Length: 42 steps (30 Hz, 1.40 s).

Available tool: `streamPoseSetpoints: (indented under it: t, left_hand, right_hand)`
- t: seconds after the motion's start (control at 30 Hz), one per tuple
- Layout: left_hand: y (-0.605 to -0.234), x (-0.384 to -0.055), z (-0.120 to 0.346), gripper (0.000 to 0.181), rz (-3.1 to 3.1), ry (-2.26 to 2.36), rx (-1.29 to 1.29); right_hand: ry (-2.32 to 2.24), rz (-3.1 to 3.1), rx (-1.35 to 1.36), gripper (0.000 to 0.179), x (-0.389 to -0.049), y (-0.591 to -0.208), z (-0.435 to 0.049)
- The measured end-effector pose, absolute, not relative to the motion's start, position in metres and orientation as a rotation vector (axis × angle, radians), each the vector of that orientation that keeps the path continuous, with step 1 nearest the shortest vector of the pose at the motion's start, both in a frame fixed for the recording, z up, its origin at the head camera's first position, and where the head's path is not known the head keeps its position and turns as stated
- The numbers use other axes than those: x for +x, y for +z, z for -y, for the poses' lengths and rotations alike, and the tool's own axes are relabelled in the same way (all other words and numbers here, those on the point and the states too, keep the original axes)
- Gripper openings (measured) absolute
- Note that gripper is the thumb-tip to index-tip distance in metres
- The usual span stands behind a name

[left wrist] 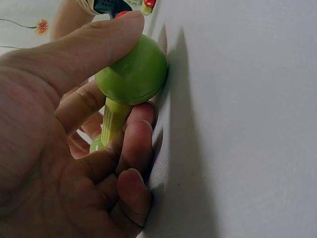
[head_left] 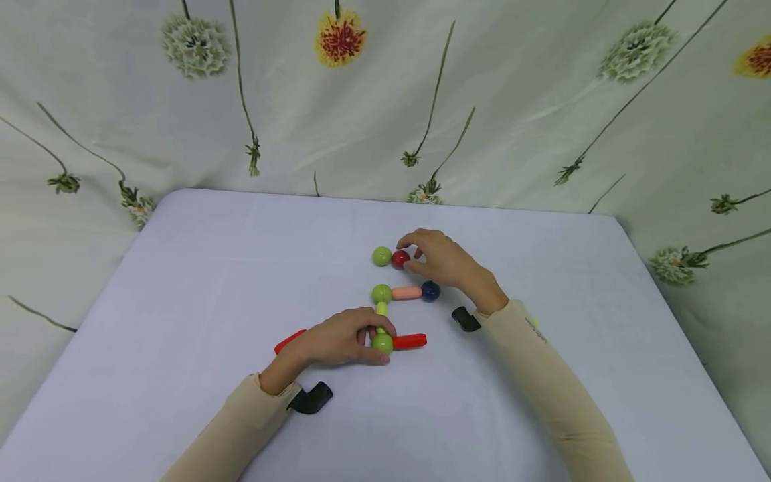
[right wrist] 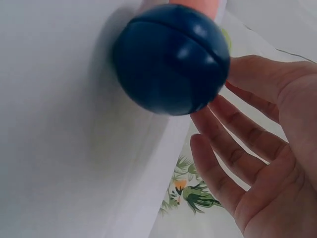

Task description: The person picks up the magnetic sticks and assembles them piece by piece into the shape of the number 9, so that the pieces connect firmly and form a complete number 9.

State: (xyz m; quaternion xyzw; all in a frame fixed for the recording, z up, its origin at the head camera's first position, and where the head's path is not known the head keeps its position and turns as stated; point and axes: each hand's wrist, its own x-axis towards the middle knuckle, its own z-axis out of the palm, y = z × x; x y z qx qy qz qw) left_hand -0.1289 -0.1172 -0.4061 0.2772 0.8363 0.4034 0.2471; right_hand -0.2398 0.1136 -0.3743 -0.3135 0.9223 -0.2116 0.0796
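Observation:
With thumb and curled fingers, my left hand [head_left: 340, 339] holds the nearest green ball [head_left: 382, 344]. A yellow-green stick [head_left: 381, 308] runs from it to the middle green ball [head_left: 381, 293], and a red stick [head_left: 409, 341] extends right. A pink stick [head_left: 406, 292] links the middle ball to a dark blue ball [head_left: 430, 290]. My right hand [head_left: 442, 258] has its forefinger and thumb at opposite sides of a red ball [head_left: 400, 260], which touches another green ball [head_left: 381, 256]. In the right wrist view, the blue ball [right wrist: 171, 62] hides that grip.
Another red piece [head_left: 289, 341] lies left of my left hand, partly covered by it. A black wrist camera [head_left: 311, 397] sits at the left cuff, another [head_left: 466, 319] at the right. Behind the white table [head_left: 181, 301] hangs a flowered cloth [head_left: 512, 100].

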Motion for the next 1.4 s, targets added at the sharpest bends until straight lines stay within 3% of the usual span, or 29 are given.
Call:
streamPoseSetpoints:
  t: [0.57, 0.77, 1.4]
  left_hand:
    - [-0.404, -0.129, 0.116, 0.031, -2.281, 1.100, 0.766]
    - [-0.404, -0.130, 0.116, 0.032, -2.283, 1.089, 0.764]
    - [-0.407, -0.130, 0.115, 0.031, -2.298, 1.088, 0.782]
  right_hand:
    - [-0.651, -2.720, -0.854, 0.029, -0.242, -0.378, -0.116]
    - [-0.606, -2.754, -0.919, 0.037, -0.241, -0.379, -0.121]
    - [-0.852, -2.780, -1.063, 0.034, -0.215, -0.369, -0.151]
